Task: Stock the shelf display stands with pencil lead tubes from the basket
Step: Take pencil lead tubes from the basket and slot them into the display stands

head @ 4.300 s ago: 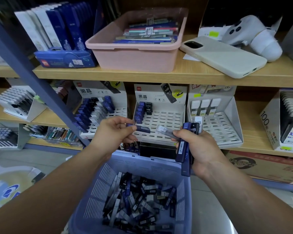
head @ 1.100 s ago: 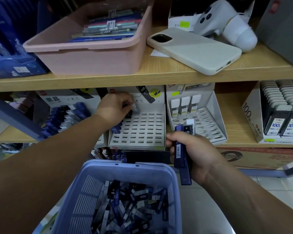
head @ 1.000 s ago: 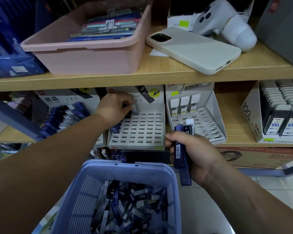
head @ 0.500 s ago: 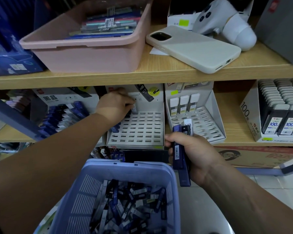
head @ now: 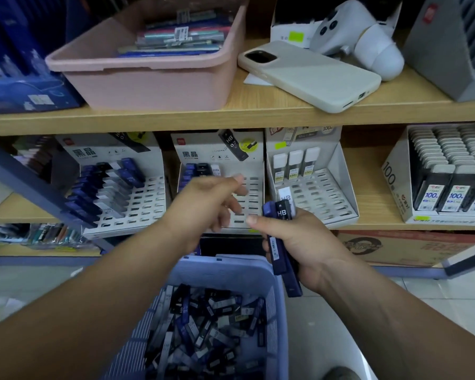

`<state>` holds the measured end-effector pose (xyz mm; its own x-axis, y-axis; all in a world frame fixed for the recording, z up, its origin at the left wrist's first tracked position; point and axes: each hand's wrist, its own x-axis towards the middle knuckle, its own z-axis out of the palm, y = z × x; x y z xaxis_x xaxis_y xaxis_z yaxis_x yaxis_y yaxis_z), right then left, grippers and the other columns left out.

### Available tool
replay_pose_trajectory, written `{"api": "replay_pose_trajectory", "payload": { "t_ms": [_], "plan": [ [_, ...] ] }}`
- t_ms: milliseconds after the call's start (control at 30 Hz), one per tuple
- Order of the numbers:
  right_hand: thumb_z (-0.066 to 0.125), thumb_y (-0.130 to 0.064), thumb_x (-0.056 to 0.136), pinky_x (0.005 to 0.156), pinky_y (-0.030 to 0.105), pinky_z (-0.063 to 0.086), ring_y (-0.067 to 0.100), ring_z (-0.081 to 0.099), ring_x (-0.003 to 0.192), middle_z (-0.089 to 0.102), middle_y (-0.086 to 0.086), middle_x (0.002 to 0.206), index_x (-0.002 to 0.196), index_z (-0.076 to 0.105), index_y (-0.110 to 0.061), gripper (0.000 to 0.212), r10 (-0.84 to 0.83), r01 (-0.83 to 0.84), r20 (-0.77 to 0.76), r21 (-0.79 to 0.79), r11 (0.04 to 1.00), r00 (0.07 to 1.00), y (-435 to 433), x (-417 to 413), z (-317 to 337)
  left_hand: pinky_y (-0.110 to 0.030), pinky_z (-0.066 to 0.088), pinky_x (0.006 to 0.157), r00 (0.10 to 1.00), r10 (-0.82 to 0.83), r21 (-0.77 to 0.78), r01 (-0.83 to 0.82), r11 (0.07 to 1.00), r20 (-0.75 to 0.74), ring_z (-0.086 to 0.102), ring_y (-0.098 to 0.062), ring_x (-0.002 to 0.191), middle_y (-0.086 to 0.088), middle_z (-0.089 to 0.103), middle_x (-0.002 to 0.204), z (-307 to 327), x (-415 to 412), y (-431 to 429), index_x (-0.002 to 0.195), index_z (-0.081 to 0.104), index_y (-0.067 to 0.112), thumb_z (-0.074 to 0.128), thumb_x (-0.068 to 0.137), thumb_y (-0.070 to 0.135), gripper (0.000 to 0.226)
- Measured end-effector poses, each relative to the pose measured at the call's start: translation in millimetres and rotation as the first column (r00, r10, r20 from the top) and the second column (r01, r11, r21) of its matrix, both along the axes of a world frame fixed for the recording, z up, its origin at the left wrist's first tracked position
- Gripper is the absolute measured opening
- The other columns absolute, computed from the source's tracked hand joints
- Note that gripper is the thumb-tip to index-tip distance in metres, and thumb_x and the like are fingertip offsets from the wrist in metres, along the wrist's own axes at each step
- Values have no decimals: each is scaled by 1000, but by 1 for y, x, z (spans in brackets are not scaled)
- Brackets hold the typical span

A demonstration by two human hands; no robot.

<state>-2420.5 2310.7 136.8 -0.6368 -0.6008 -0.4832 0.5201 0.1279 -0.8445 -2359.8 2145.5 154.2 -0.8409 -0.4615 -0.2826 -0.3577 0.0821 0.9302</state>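
Note:
A blue plastic basket (head: 225, 267) full of dark blue, black and clear pencil lead tubes (head: 209, 325) sits below me. On the lower shelf the middle display stand (head: 247, 204) has a few tubes in its top left slots. My left hand (head: 206, 204) hovers in front of that stand with fingers loosely spread and nothing in it. To its right my right hand (head: 299, 239) grips a bundle of lead tubes (head: 281, 242) upright. The left stand (head: 137, 204) is about half filled; a third stand (head: 313, 198) holds three white-capped tubes.
On the upper wooden shelf (head: 258, 116) stand a pink tub (head: 154, 80) of pens, a phone (head: 310, 75) in a pale case and a white device (head: 357, 37). A full box of tubes (head: 450, 176) is at the right. A blue shelf post (head: 30, 185) slants at left.
My left hand has left the top left slots of the middle stand, where it set a tube, and drawn back toward my right hand. The right hand keeps its bundle.

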Motion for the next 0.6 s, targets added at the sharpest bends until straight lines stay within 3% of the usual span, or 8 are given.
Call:
{"api": "replay_pose_trajectory", "payload": {
  "t_ms": [133, 200, 267, 367, 433, 533, 600],
  "plan": [
    [94, -20, 64, 79, 35, 57, 22, 76, 85, 78, 7, 88, 100, 74, -10, 43, 126, -123, -152, 32, 992, 980, -4, 13, 2, -27, 41, 47, 999, -16, 95, 13, 995, 27, 54, -18, 55, -5, 61, 64, 2, 21, 27, 82, 70, 12, 72, 88, 36, 25],
    [91, -12, 68, 76, 28, 56, 21, 76, 86, 78, 6, 89, 99, 74, -12, 35, 145, -140, -172, 41, 989, 974, -7, 19, 5, -27, 45, 47, 998, 33, 177, -42, 983, 54, 54, -17, 52, -5, 57, 62, 1, 27, 30, 82, 67, 8, 77, 85, 26, 21],
    [93, -16, 65, 73, 26, 56, 18, 76, 86, 79, 4, 90, 101, 75, -15, 41, 171, -163, -176, 62, 985, 969, -11, 27, 7, -28, 48, 48, 992, 79, 283, -104, 953, 99, 56, -17, 52, -6, 57, 63, 5, 37, 28, 90, 67, 4, 78, 84, 21, 21],
    [97, -26, 59, 82, 32, 60, 18, 75, 91, 79, 3, 94, 106, 75, -16, 53, 230, -216, -178, 95, 972, 957, -18, 41, 10, -29, 53, 53, 986, 58, 361, -111, 926, 154, 61, -18, 58, -9, 63, 69, 11, 59, 22, 100, 69, -3, 77, 82, 25, 34],
    [97, -27, 58, 86, 35, 59, 18, 75, 90, 79, 3, 93, 101, 77, -16, 49, 265, -255, -170, 76, 964, 949, -22, 52, 14, -27, 54, 53, 984, 50, 382, -114, 917, 173, 62, -18, 58, -9, 65, 67, 16, 74, 19, 92, 72, 2, 75, 84, 25, 25],
    [95, -29, 61, 56, 26, 50, 12, 67, 61, 74, 1, 72, 89, 77, -14, 37, 254, -247, -120, 70, 966, 960, -27, 69, 23, -25, 55, 52, 984, 70, 416, -132, 900, 162, 63, -17, 58, -10, 67, 67, 20, 94, 12, 90, 72, 3, 71, 88, 19, 17],
    [92, -37, 65, 48, 25, 42, 12, 56, 48, 64, 3, 60, 79, 71, -12, 35, 221, -215, -70, 79, 973, 973, -29, 80, 28, -24, 57, 53, 986, 108, 448, -154, 881, 127, 64, -16, 58, -11, 68, 70, 24, 105, 7, 90, 73, 2, 67, 91, 15, 14]
  ]
}}
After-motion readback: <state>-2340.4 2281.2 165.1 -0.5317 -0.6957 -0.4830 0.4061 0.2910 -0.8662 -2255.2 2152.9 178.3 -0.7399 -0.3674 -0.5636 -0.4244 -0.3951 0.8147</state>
